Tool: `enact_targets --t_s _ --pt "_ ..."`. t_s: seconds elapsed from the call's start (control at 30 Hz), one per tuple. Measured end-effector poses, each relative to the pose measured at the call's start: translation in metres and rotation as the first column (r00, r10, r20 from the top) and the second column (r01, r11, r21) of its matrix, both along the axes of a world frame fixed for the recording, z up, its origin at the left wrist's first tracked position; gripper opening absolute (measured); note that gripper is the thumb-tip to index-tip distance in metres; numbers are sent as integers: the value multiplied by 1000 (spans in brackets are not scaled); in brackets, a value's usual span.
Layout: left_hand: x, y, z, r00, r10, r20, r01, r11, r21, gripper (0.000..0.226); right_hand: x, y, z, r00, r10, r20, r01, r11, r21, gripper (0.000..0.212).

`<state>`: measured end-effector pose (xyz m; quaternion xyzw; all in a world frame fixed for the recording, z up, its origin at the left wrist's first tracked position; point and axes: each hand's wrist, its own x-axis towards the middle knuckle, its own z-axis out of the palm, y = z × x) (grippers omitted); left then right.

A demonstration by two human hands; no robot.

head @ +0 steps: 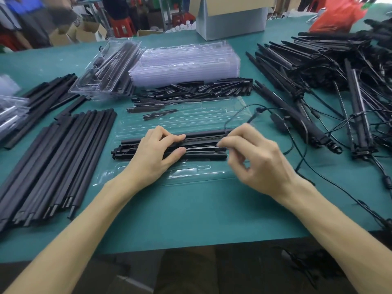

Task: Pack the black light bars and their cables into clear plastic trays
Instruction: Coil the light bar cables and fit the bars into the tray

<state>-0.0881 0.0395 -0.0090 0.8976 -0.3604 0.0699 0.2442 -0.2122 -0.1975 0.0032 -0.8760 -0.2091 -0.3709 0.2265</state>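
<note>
An open clear plastic tray (191, 122) lies flat on the green table in front of me. A bundle of black light bars (201, 143) lies across its middle. My left hand (157, 153) grips the bars, fingers over the top and thumb on the near side. My right hand (254, 158) pinches a thin cable (203, 147) that runs along the bars. A black cable (297, 149) with a small controller box (277, 122) trails from the bars' right end off to the right.
A stack of empty clear trays (186, 64) and a packed tray (110, 68) sit at the back. Loose black clips (201, 90) lie behind the open tray. Black rods (59, 158) lie at left. A tangled heap of light bars with cables (339, 81) fills the right.
</note>
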Motion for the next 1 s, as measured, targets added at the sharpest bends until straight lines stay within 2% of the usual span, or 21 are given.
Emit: enact_targets --t_s 0.1,0.2,0.27,0.43,0.57,0.63,0.7,0.9,1.0 --pt "0 0 0 1000 3 -6 -3 1000 -3 44 -2 -1 1 998 -29 47 28 999 34 20" --pt "0 0 0 1000 5 -1 -5 1000 -9 43 0 -14 7 963 -201 182 156 959 235 20" --pt "0 1 0 1000 4 2 -4 1000 -9 43 2 -20 8 930 -298 215 208 909 361 20" --pt "0 1 1 1000 6 -20 -6 1000 -3 51 9 -34 6 882 -455 119 318 763 563 15" --pt "0 0 0 1000 7 -8 -7 1000 -7 44 12 -39 3 855 -517 -53 476 739 476 21" --pt "0 0 0 1000 6 -3 -6 1000 -7 43 12 -38 -1 829 -523 -196 558 753 349 26" --pt "0 0 0 1000 4 2 -4 1000 -6 44 12 -38 -5 788 -553 -269 610 760 224 27" --pt "0 1 -1 1000 3 11 -3 1000 -1 43 13 -37 -4 754 -563 -340 620 781 82 32" --pt "1 1 -2 1000 6 9 -6 1000 -3 42 14 -38 4 737 -603 -305 640 768 31 35"
